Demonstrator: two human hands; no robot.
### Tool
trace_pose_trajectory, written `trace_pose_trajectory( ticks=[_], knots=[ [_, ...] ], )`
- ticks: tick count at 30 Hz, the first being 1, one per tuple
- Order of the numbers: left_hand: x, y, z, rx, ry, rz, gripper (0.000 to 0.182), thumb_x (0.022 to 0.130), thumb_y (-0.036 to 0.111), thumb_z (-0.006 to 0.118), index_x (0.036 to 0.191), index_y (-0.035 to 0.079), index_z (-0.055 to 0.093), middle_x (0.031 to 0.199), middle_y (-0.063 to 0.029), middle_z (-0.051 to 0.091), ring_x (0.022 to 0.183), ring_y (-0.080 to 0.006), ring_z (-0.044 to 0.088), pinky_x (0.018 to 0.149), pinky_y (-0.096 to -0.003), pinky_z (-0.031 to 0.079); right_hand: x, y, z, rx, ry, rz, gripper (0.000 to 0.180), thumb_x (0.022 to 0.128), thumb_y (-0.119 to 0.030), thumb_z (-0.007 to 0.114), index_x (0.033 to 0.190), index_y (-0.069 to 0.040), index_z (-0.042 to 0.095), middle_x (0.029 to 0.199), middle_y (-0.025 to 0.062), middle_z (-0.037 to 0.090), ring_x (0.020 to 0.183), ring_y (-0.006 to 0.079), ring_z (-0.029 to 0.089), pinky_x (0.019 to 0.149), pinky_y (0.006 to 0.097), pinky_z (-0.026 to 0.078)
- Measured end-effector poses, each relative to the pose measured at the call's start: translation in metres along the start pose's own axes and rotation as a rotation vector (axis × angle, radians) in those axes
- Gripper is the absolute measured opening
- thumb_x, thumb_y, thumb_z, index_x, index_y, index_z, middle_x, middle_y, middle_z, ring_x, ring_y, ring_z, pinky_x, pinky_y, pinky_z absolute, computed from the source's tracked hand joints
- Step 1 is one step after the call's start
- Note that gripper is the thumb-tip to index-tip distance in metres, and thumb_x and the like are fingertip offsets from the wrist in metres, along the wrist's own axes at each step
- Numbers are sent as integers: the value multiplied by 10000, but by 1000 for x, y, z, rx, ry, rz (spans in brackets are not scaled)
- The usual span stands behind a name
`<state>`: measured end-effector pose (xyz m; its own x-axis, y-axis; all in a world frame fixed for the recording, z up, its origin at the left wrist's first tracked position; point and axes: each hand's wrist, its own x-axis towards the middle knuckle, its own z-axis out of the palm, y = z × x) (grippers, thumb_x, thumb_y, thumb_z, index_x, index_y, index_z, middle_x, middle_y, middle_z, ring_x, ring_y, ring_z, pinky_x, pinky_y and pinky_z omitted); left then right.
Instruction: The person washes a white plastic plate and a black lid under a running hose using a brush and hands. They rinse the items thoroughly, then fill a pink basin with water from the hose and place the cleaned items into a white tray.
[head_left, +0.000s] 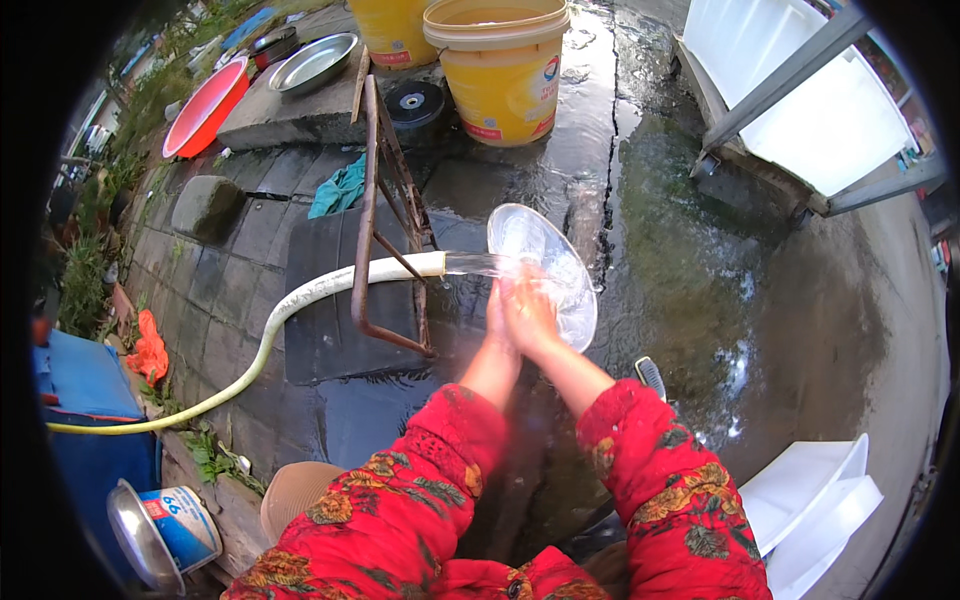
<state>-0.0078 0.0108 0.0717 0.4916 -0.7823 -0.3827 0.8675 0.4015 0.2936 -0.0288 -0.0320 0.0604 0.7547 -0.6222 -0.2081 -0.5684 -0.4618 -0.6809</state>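
My left hand (495, 319) and my right hand (531, 311) are pressed together, palm towards palm, in a stream of water (472, 263). The water leaves the mouth of a pale hose (300, 296), which rests on a rusty metal frame (364, 247). Just beyond my hands is a shiny round metal basin (574, 255), with water splashing across it. Splash and glare blur my fingertips. Whether anything is between my palms, or whether they touch the basin, I cannot tell.
Yellow plastic buckets (502, 97) stand at the back. A concrete slab (292, 112) carries a metal bowl (313, 64), beside a red basin (206, 109). White tubs (814, 105) are at the right. A brush (650, 376) lies on wet ground; a dark mat (337, 322) lies under the frame.
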Motion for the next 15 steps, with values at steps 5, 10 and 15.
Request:
trace_pose_trajectory(
  ticks=[5, 10, 15],
  knots=[
    [14, 3, -21, -157, -365, -189, 635, 950, 572, 237, 1337, 105, 423, 1344, -106, 462, 1181, -310, 461, 990, -458, 373, -7, -7, -10, 83, 204, 198, 711, 954, -520, 244, 1401, 31, 283, 1447, 292, 249, 1357, 407, 225, 1124, 445, 154],
    [9, 7, -24, -230, -468, -182, 624, 943, 580, 272, 1341, 124, 423, 1369, -84, 445, 1243, -293, 419, 1042, -467, 332, -10, -7, -19, 68, 211, 240, 679, 938, -468, 349, 1386, 39, 299, 1415, 290, 312, 1321, 417, 299, 1096, 448, 231],
    [1, -1, -12, 173, -217, -60, 575, 972, 492, 333, 1344, 59, 403, 1324, -96, 492, 1194, -248, 485, 1021, -410, 378, 9, 20, -14, 60, 439, 244, 530, 866, -328, 482, 1263, 23, 457, 1180, 284, 544, 1116, 410, 525, 959, 454, 396]
  ],
)
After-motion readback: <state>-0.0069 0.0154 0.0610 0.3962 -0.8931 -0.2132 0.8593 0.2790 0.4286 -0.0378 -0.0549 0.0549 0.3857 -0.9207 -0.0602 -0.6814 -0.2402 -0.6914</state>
